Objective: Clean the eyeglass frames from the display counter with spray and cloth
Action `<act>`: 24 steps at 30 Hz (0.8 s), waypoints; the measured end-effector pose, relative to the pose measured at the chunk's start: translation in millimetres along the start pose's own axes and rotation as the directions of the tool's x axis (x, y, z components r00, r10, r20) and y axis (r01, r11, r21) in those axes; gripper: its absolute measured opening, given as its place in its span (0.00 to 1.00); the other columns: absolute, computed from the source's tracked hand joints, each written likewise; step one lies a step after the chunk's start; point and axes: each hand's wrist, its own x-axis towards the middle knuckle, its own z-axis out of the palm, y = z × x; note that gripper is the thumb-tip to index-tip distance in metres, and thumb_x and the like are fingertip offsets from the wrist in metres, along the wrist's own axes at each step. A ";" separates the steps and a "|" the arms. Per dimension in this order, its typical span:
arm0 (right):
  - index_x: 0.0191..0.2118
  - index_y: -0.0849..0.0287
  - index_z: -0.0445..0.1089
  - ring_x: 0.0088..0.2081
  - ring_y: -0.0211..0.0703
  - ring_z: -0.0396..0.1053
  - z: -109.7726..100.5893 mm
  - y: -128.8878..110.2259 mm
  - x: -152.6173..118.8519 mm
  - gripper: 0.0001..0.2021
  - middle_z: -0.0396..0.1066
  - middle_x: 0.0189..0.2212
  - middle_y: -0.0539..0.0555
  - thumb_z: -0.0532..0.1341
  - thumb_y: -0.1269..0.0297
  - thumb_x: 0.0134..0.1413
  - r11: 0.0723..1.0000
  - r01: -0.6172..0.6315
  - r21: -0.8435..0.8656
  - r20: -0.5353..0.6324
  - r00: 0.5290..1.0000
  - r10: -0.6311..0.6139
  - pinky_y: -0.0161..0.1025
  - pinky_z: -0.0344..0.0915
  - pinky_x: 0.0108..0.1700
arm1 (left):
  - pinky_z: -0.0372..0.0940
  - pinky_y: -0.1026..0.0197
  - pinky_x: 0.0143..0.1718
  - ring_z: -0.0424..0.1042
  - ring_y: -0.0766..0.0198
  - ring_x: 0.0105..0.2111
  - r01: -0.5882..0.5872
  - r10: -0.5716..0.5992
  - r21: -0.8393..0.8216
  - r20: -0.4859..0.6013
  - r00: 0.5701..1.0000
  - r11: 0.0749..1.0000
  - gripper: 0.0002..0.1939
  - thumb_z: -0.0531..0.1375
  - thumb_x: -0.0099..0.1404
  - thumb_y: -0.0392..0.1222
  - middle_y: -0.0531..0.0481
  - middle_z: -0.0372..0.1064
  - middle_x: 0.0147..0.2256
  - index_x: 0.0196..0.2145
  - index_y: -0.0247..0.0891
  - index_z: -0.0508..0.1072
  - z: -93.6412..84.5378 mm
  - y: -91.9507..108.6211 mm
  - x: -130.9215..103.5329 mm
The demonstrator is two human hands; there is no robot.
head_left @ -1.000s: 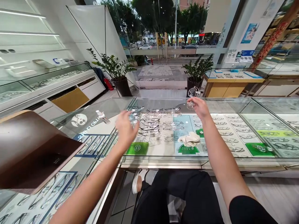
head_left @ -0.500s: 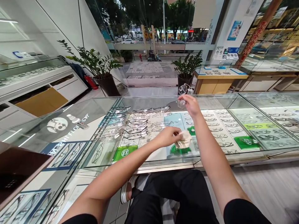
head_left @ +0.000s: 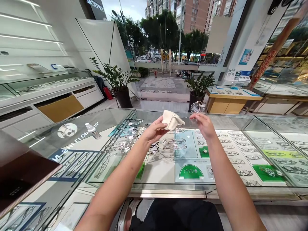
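Note:
My left hand [head_left: 155, 130] pinches a folded cream cleaning cloth [head_left: 171, 120] between thumb and fingers, lifted above the glass counter. To its right, my right hand [head_left: 204, 124] grips a pair of thin-rimmed eyeglasses [head_left: 196, 107] by the lower lens area, holding them up with one clear lens and a temple arm showing. The other lens is mostly hidden by the fingers. Cloth and eyeglasses are apart. Below both hands, rows of spectacle frames [head_left: 174, 143] lie in and on the glass display case [head_left: 154, 189].
A small white spray bottle [head_left: 93, 131] stands on the counter at the left. Beyond the case are two potted plants [head_left: 121, 93] [head_left: 196, 93] and a wooden display cabinet [head_left: 223, 102]. A dark brown box-like object [head_left: 26, 170] juts in at the left edge.
My left hand has raised the cloth up and to the left, turning it palm-inward. My right hand still holds the eyeglasses, now tilted differently. The head view has tipped upward.

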 end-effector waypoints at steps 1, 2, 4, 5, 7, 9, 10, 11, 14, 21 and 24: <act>0.35 0.52 0.83 0.46 0.48 0.73 4.3 -1.0 -2.2 0.10 0.80 0.40 0.54 0.68 0.52 0.59 1.000 0.003 -0.013 0.030 1.000 -0.003 0.44 0.68 0.52 | 0.72 0.65 0.40 0.78 0.64 0.39 0.014 -0.014 0.011 -0.001 1.000 1.000 0.32 0.75 0.53 0.31 0.46 0.80 0.47 0.56 0.39 0.78 -3.2 -0.6 -1.0; 0.35 0.52 0.83 0.47 0.48 0.72 9.1 -2.0 -4.6 0.11 0.80 0.40 0.54 0.68 0.52 0.60 1.000 0.009 -0.027 0.064 0.998 -0.007 0.45 0.67 0.53 | 0.72 0.65 0.40 0.78 0.64 0.38 0.026 -0.026 0.024 -0.007 1.000 0.999 0.32 0.75 0.52 0.31 0.47 0.80 0.46 0.56 0.39 0.79 -5.9 -1.3 -1.6; 0.36 0.52 0.84 0.48 0.48 0.72 19.8 -3.8 -9.7 0.11 0.79 0.39 0.54 0.67 0.53 0.62 0.999 0.020 -0.047 0.138 0.990 -0.014 0.45 0.66 0.56 | 0.71 0.66 0.38 0.77 0.65 0.35 0.039 -0.037 0.052 -0.035 0.999 0.998 0.31 0.76 0.51 0.30 0.47 0.81 0.43 0.54 0.37 0.79 -9.1 -2.1 -2.1; 0.36 0.52 0.84 0.48 0.49 0.72 25.5 -4.4 -12.3 0.11 0.79 0.39 0.54 0.67 0.53 0.62 0.998 0.021 -0.051 0.176 0.984 -0.011 0.46 0.65 0.56 | 0.71 0.66 0.37 0.77 0.66 0.33 0.038 -0.034 0.058 -0.055 0.998 0.998 0.30 0.77 0.51 0.31 0.47 0.81 0.41 0.52 0.35 0.80 -9.7 -2.1 -2.1; 0.37 0.52 0.84 0.47 0.49 0.72 36.4 -4.6 -17.1 0.11 0.78 0.39 0.54 0.66 0.53 0.63 0.998 0.011 -0.059 0.242 0.970 0.003 0.46 0.65 0.56 | 0.71 0.67 0.35 0.76 0.68 0.32 0.025 -0.021 0.051 -0.085 0.996 0.998 0.26 0.78 0.50 0.32 0.48 0.80 0.38 0.48 0.32 0.80 -9.6 -1.5 -1.5; 0.37 0.52 0.84 0.46 0.50 0.72 45.9 -3.2 -21.1 0.12 0.78 0.39 0.55 0.66 0.51 0.64 0.997 -0.006 -0.074 0.295 0.955 0.027 0.47 0.66 0.53 | 0.71 0.67 0.35 0.76 0.68 0.32 0.016 -0.014 0.024 -0.092 0.996 1.000 0.22 0.78 0.51 0.34 0.48 0.79 0.37 0.44 0.31 0.80 -8.8 -1.2 -1.1; 0.38 0.52 0.84 0.46 0.51 0.72 50.0 -1.9 -22.8 0.13 0.78 0.39 0.55 0.66 0.51 0.64 0.996 -0.013 -0.083 0.314 0.949 0.038 0.47 0.66 0.53 | 0.71 0.67 0.35 0.76 0.68 0.32 0.011 -0.010 0.005 -0.089 0.996 1.000 0.21 0.78 0.51 0.35 0.48 0.79 0.36 0.43 0.31 0.80 -8.5 -1.3 -0.9; 0.38 0.52 0.84 0.46 0.51 0.71 53.5 -0.4 -24.3 0.13 0.78 0.39 0.56 0.66 0.50 0.64 0.996 -0.019 -0.089 0.328 0.943 0.047 0.47 0.66 0.52 | 0.71 0.67 0.35 0.76 0.68 0.32 0.004 -0.005 -0.015 -0.082 0.997 1.000 0.21 0.78 0.51 0.35 0.48 0.79 0.36 0.42 0.32 0.80 -8.5 -1.8 -0.9; 0.38 0.52 0.84 0.46 0.52 0.71 61.0 5.0 -27.2 0.14 0.78 0.39 0.56 0.66 0.50 0.64 0.995 -0.034 -0.094 0.356 0.932 0.065 0.48 0.65 0.53 | 0.70 0.66 0.35 0.76 0.67 0.32 -0.014 0.010 -0.071 -0.049 0.999 0.997 0.22 0.78 0.50 0.34 0.48 0.79 0.36 0.42 0.32 0.79 -9.3 -4.0 -1.0; 0.39 0.52 0.84 0.46 0.49 0.70 65.2 13.7 -28.6 0.12 0.78 0.40 0.54 0.65 0.53 0.66 0.994 -0.072 -0.081 0.350 0.932 0.097 0.45 0.62 0.53 | 0.67 0.65 0.34 0.71 0.68 0.29 -0.040 0.043 -0.115 0.025 0.999 0.993 0.20 0.75 0.55 0.43 0.50 0.74 0.30 0.42 0.31 0.79 -10.4 -5.8 0.2; 0.38 0.52 0.84 0.46 0.49 0.70 66.2 13.2 -29.3 0.11 0.78 0.40 0.54 0.66 0.53 0.64 0.993 -0.111 -0.029 0.314 0.943 0.114 0.45 0.63 0.53 | 0.68 0.64 0.34 0.68 0.68 0.27 -0.054 0.062 -0.171 0.042 0.997 0.984 0.15 0.72 0.57 0.44 0.53 0.68 0.26 0.39 0.33 0.78 -10.6 -7.3 2.0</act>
